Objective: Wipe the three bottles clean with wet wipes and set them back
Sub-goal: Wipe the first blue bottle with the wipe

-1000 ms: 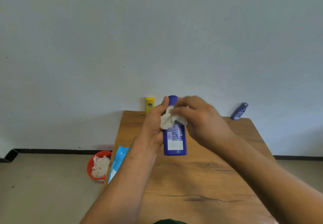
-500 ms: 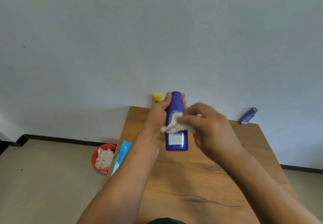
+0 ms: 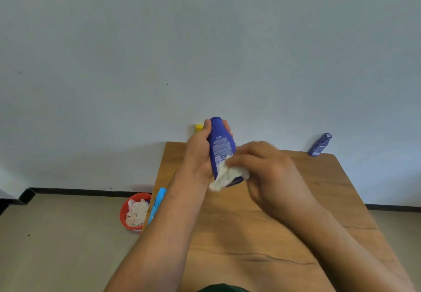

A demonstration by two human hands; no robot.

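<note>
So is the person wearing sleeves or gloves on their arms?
No. The left hand and right hand are bare, without gloves, and no sleeves, watch or bracelet show on either forearm. A bit of dark green clothing peeks in at the bottom edge.

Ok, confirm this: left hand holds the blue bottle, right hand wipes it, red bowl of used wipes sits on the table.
One slip: the head view shows the red bowl on the floor, left of the table, not on it. The left hand does hold the bottle and the right hand wipes it with a wipe.
</note>
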